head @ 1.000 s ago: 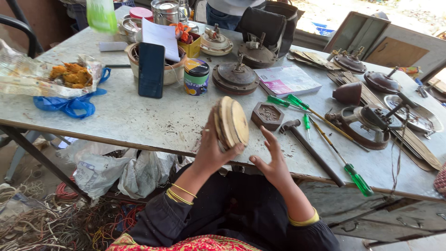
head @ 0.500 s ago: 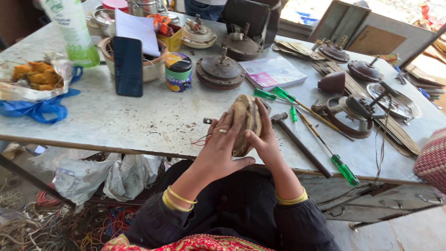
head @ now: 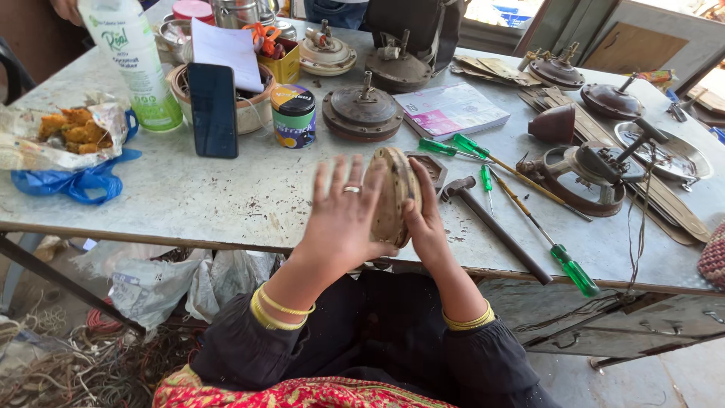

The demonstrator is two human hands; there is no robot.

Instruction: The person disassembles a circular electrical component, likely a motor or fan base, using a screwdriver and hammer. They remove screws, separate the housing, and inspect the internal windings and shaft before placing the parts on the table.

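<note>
A round, worn, tan metal motor casing (head: 390, 196) stands on edge over the near edge of the grey table (head: 226, 204). My left hand (head: 343, 219), with a ring on one finger, presses flat against its left face, fingers spread. My right hand (head: 424, 223) holds the casing from the right side, fingers wrapped behind it. Both wrists wear yellow bangles. A hammer (head: 491, 223) lies just right of my right hand.
Green-handled screwdrivers (head: 563, 253) lie to the right beside a motor stator (head: 585, 174). Behind are more round motor casings (head: 362, 113), a small tin (head: 293, 115), a dark phone (head: 213, 109), a plastic bottle (head: 132, 64), a pink booklet (head: 453, 109) and fried food in a bag (head: 64, 132).
The casing has been turned on edge between both hands; my left hand went from gripping it to lying flat with fingers spread, and my right hand closed in on its right side.
</note>
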